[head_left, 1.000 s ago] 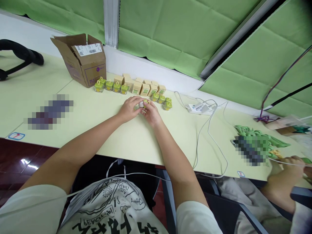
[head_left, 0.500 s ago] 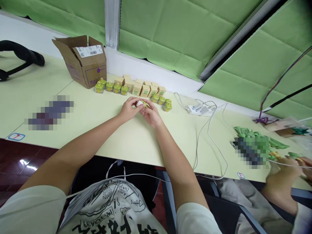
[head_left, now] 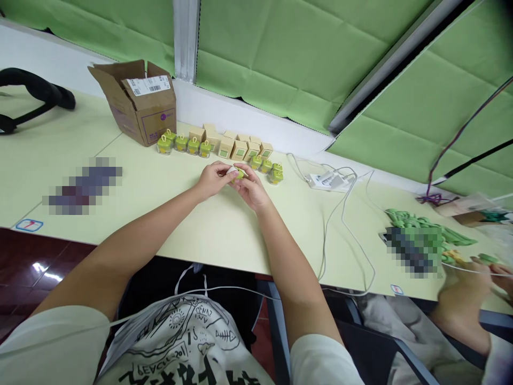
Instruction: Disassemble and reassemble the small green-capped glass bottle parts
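1. Hands meet near the center of the frame, the left hand (head_left: pixel 213 181) and right hand (head_left: pixel 251 190) both with fingers curled around a small green-and-white item (head_left: pixel 239 174); fingers partly hide it, and its exact form cannot be told.

2. Green-lidded containers (head_left: pixel 194 145) with looped tops line the table left of center, beyond the left hand; four similar jars (head_left: pixel 276 176) cluster just right of the right hand.

3. Beige boxes (head_left: pixel 226 147) stand behind the hands, between them and the wall. An open cardboard box (head_left: pixel 158 125) with a shipping label sits at upper left.

4. White cables (head_left: pixel 343 206) loop from a power strip (head_left: pixel 316 182) across the table at right of center. A black curved object (head_left: pixel 40 88) lies at far left.

5. Green material (head_left: pixel 459 235) lies at right, beside a pixelated patch, near a co-worker's hand (head_left: pixel 471 278) at the frame's right edge.

6. Pale yellow-green table (head_left: pixel 224 230) spans the frame beneath a white wall (head_left: pixel 224 107) and green blinds (head_left: pixel 304 59); reddish, glossy floor (head_left: pixel 40 267) shows at lower left.
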The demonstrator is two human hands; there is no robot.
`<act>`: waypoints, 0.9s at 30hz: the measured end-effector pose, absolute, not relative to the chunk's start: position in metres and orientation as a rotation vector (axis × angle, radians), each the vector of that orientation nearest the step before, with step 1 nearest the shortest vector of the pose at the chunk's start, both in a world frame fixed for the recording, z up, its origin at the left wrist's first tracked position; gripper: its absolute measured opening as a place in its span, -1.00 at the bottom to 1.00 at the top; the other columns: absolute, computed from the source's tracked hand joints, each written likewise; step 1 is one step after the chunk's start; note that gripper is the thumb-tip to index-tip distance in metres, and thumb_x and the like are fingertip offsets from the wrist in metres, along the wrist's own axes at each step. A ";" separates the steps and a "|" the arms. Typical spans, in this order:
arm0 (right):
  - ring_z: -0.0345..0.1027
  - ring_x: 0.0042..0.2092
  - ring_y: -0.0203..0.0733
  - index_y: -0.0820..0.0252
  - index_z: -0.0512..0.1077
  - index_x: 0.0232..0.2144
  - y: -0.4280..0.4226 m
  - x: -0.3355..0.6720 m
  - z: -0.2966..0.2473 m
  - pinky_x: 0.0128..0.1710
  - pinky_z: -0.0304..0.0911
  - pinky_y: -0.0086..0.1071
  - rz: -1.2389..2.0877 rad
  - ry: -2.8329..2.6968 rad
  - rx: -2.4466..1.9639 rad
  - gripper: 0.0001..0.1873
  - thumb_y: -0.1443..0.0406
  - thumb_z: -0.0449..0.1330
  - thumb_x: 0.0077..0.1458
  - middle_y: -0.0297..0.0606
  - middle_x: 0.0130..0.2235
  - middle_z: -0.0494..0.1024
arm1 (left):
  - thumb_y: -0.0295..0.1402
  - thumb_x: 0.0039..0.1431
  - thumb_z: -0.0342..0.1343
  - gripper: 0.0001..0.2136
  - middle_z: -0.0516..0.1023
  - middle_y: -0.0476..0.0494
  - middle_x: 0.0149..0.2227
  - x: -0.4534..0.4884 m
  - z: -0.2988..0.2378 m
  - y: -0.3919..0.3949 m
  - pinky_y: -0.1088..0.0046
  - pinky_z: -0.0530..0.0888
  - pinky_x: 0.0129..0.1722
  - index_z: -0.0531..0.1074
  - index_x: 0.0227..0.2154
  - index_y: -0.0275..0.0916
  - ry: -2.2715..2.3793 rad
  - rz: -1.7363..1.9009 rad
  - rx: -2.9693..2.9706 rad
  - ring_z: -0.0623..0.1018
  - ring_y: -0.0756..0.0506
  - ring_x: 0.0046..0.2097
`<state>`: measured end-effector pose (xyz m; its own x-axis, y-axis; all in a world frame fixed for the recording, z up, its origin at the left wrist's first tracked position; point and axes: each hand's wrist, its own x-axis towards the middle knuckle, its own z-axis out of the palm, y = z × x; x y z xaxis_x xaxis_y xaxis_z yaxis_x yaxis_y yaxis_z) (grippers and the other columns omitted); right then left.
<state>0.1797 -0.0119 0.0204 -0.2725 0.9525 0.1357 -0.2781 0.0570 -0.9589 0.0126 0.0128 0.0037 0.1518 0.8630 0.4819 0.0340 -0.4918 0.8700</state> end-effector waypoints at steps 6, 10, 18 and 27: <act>0.52 -0.04 -0.13 -0.08 0.43 -0.09 -0.012 0.180 0.020 0.21 0.44 -0.01 1.474 -1.243 -0.791 -0.44 0.26 0.48 -0.19 -0.43 -0.20 0.60 | -0.06 0.21 0.35 -0.68 0.57 -0.17 -0.21 0.014 0.004 0.011 0.35 0.56 -0.14 0.67 -0.25 -0.26 0.883 1.389 1.673 0.59 -0.09 -0.19; 0.52 -0.04 -0.14 -0.08 0.41 -0.10 -0.012 0.180 0.019 0.21 0.43 -0.03 1.483 -1.263 -0.776 -0.43 0.25 0.51 -0.17 -0.43 -0.19 0.59 | -0.09 0.21 0.34 -0.71 0.56 -0.16 -0.23 0.014 0.003 0.012 0.35 0.57 -0.16 0.66 -0.27 -0.26 0.864 1.404 1.645 0.57 -0.07 -0.22; 0.53 0.00 -0.12 -0.09 0.38 -0.10 -0.015 0.180 0.025 0.23 0.43 -0.03 1.485 -1.279 -0.746 -0.40 0.15 0.57 -0.16 -0.40 -0.13 0.59 | -0.18 0.20 0.35 -0.77 0.54 -0.14 -0.22 0.017 0.008 0.007 0.41 0.58 -0.17 0.63 -0.28 -0.26 0.866 1.495 1.635 0.57 -0.06 -0.20; 0.51 -0.01 -0.16 -0.11 0.35 -0.12 -0.016 0.183 0.027 0.23 0.44 -0.06 1.473 -1.312 -0.752 -0.35 0.10 0.60 -0.20 -0.44 -0.16 0.54 | -0.07 0.18 0.34 -0.68 0.55 -0.14 -0.24 0.017 0.007 0.011 0.41 0.55 -0.18 0.63 -0.28 -0.28 0.823 1.430 1.597 0.56 -0.07 -0.20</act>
